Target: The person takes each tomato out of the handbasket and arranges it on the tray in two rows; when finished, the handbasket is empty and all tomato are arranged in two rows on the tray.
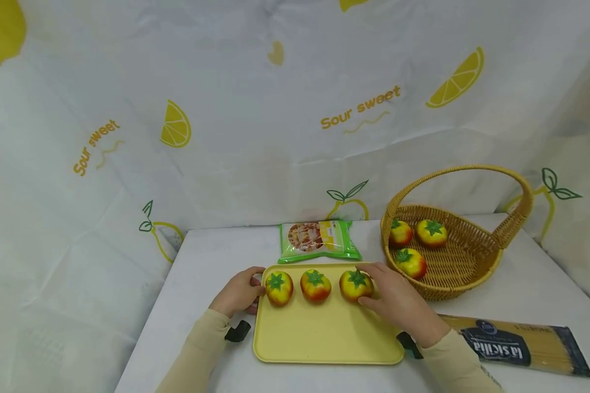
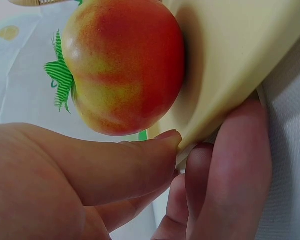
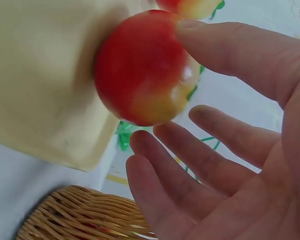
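Three red-and-yellow tomatoes with green star-shaped tops stand in a row along the far side of a pale yellow tray [image 1: 324,338]. My left hand [image 1: 238,291] pinches the tray's left rim, thumb on top and fingers underneath, close beside the left tomato [image 2: 127,65]. The middle tomato [image 1: 316,293] stands apart from both hands. Around the right tomato [image 3: 145,70] my right hand [image 1: 398,297] is spread, the thumb tip at its side and the other fingers loosely extended past it. That tomato sits on the tray near its far right corner.
A wicker basket [image 1: 464,265] with a tall handle stands at the back right, holding three more tomatoes. Behind the tray lies a green-and-white food packet [image 1: 319,240]. A spaghetti pack [image 1: 546,344] lies right of the tray, partly behind my right arm. A lemon-print curtain [image 1: 255,164] hangs behind the table.
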### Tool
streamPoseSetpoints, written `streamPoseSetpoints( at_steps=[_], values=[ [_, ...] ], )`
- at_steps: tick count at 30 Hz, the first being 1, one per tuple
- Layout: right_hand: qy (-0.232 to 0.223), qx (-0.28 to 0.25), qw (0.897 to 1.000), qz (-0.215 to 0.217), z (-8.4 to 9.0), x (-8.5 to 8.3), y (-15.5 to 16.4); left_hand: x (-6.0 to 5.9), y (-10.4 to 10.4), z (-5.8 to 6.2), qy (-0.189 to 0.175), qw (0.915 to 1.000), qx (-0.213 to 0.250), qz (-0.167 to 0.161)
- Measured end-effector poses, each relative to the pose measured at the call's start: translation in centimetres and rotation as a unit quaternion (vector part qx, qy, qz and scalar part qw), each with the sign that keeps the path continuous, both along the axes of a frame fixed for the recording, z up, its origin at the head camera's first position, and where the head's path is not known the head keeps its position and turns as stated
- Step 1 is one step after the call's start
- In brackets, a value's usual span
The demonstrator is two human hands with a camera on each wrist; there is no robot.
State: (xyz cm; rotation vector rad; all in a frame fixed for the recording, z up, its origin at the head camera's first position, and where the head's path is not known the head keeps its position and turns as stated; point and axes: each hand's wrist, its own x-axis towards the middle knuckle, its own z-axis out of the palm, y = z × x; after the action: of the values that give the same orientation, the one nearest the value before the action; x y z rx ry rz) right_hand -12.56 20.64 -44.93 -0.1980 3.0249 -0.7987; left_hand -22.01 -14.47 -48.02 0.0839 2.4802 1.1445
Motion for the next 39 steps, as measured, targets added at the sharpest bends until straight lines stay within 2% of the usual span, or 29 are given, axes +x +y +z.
streamPoseSetpoints(
  at_steps=[4,9,14,16,22,27,35,39],
  values=[
    [0.011,0.011,1.0,0.001,0.9,0.3,0.1,-0.1,0.0,-0.1,-0.003,1.0,0.004,0.002],
    [0.051,0.001,0.999,-0.001,2.8,0.8,1.1,-0.2,0.0,-0.2,-0.005,1.0,0.001,0.003],
    [0.099,-0.007,0.995,-0.022,3.9,0.9,3.3,-0.3,0.0,-0.2,-0.004,1.0,-0.005,0.004],
    [0.104,-0.01,0.994,-0.036,4.0,0.8,4.2,-0.3,0.0,-0.3,-0.004,1.0,-0.003,0.004],
    [0.073,-0.016,0.995,-0.068,3.6,0.3,7.0,-0.4,-0.1,-0.4,0.003,1.0,-0.008,-0.004],
    [0.044,-0.017,0.996,-0.079,3.4,-0.2,8.9,-0.3,-0.1,-0.2,0.008,0.9998,-0.015,-0.007],
    [-0.018,-0.014,0.997,-0.067,2.7,-1.1,10.4,-0.2,0.0,-0.2,0.002,0.9999,-0.015,-0.004],
    [-0.031,-0.005,0.998,-0.062,2.5,-1.7,10.8,-0.1,0.0,0.0,0.002,0.9999,-0.014,-0.004]
  ],
)
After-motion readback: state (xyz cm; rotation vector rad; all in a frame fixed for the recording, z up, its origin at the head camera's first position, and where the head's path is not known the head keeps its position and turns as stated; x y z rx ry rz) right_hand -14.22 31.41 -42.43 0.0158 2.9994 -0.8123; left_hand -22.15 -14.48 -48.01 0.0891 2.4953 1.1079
